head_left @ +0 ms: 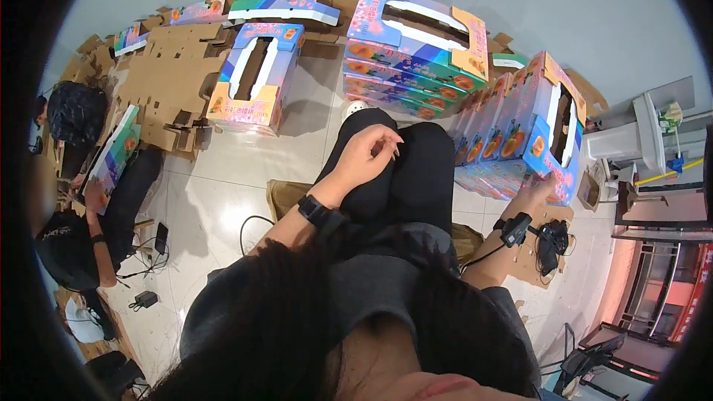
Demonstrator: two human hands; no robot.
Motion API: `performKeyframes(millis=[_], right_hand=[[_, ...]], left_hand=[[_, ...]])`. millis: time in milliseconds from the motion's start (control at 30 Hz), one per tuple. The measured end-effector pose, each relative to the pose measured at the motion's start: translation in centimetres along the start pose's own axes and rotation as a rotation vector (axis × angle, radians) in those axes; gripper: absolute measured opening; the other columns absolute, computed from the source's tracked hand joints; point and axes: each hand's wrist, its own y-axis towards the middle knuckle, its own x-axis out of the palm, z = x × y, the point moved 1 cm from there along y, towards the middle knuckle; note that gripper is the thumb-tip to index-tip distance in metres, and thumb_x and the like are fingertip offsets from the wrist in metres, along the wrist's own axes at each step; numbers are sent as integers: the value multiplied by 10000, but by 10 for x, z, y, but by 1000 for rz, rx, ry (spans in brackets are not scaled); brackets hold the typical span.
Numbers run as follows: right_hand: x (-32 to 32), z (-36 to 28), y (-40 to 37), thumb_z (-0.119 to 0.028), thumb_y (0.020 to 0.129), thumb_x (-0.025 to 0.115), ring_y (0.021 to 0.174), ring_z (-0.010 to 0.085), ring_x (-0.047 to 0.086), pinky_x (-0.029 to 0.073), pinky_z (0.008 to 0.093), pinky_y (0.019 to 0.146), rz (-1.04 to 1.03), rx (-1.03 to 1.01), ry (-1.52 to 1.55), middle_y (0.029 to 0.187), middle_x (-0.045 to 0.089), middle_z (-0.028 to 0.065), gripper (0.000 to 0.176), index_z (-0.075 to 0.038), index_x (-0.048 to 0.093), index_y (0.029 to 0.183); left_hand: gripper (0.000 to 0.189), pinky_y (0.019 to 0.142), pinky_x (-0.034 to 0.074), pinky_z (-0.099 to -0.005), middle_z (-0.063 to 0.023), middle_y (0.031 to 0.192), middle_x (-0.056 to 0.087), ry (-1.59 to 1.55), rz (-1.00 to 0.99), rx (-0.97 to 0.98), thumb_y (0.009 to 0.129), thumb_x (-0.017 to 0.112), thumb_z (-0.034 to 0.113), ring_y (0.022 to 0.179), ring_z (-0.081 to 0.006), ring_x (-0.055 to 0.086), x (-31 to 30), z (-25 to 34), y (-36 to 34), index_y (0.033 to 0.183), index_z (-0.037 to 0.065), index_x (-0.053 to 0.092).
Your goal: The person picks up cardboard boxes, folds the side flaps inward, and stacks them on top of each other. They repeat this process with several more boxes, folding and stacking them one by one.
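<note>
My left hand (369, 154) hovers over my lap, its fingers curled in toward the thumb and nothing visible in them. Off to the right, my right hand (536, 190) is at the near edge of a printed fruit carton (529, 150), the closest in a row of similar cartons; its fingertips are partly hidden against the carton. The carton is blue and pink with orange fruit pictures and a long white-edged opening. Straight ahead stands a stack of matching cartons (408, 67), also with an opening in the top one.
A single fruit carton (256, 78) stands on the floor at front left, beside flat brown cardboard (167, 78). Another person (74, 245) sits at the far left, holding a printed carton piece (115, 152). Black cables (553, 241) lie at right, near a white sink (631, 137).
</note>
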Motion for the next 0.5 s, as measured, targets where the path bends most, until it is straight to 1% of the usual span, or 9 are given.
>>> performKeyframes(millis=[67, 167, 267, 300, 333, 367, 400, 467, 500], right_hand=[[-6, 6, 10, -263, 815, 661, 806, 195, 575, 459, 370, 653, 132, -15, -21, 943, 594, 61, 299, -103, 530, 1031], [-16, 7, 18, -151, 783, 716, 810, 195, 570, 466, 377, 651, 101, -109, -21, 946, 588, 71, 323, -105, 508, 1025], [-16, 11, 17, -161, 773, 740, 829, 202, 572, 485, 381, 653, 138, -210, -27, 944, 583, 74, 361, -102, 498, 1034], [-17, 14, 23, -144, 766, 745, 852, 214, 577, 507, 386, 673, 157, -274, -29, 941, 581, 93, 421, -75, 461, 1070], [-19, 19, 39, -156, 755, 753, 858, 220, 580, 513, 387, 684, 196, -237, -85, 963, 579, 112, 482, -64, 436, 1106], [-21, 23, 52, -167, 744, 762, 865, 227, 584, 519, 389, 695, 233, -201, -144, 985, 577, 130, 543, -54, 411, 1143], [-23, 22, 58, -210, 740, 743, 881, 267, 585, 510, 433, 716, 372, -197, -254, 1019, 556, 173, 592, -36, 395, 1186], [-9, 14, 43, -264, 737, 720, 938, 314, 568, 489, 476, 774, 496, -326, -429, 1098, 508, 219, 674, -5, 368, 1250], [7, 3, 7, -275, 738, 716, 979, 320, 549, 477, 475, 809, 483, -455, -487, 1143, 481, 222, 702, 10, 356, 1270]], left_hand=[[90, 625, 474, -222, -45, 814, 596, 3, -7, -5, 893, 534, 16, 702, -98, 609, 0, 1, 0, 939, 12, 612], [89, 627, 480, -226, -51, 820, 595, -29, -14, -4, 889, 536, 9, 705, -102, 611, 2, -1, 2, 940, 6, 610], [86, 633, 487, -230, -64, 840, 598, -24, -12, 31, 890, 539, 3, 710, -106, 613, 2, -4, 0, 946, -2, 604], [85, 631, 487, -229, -62, 843, 600, -34, -10, 30, 894, 539, 7, 710, -105, 612, 2, -3, -1, 949, -3, 602], [83, 629, 486, -229, -60, 845, 602, -43, -5, 26, 897, 539, 11, 710, -105, 611, 1, -3, -1, 952, -4, 600], [82, 637, 482, -225, -49, 844, 602, -107, -15, -9, 907, 542, 24, 719, -103, 610, -1, -3, -1, 964, 4, 597], [107, 651, 485, -227, -42, 852, 607, -254, -33, -24, 921, 542, 49, 723, -100, 604, -3, -8, 0, 1016, 26, 587], [142, 665, 493, -233, -50, 867, 616, -532, 6, -148, 933, 537, 72, 733, -100, 603, -16, -15, 2, 1068, 44, 569], [164, 667, 501, -240, -61, 882, 625, -580, 39, -186, 942, 528, 92, 737, -102, 603, -28, -18, 2, 1099, 56, 560]])
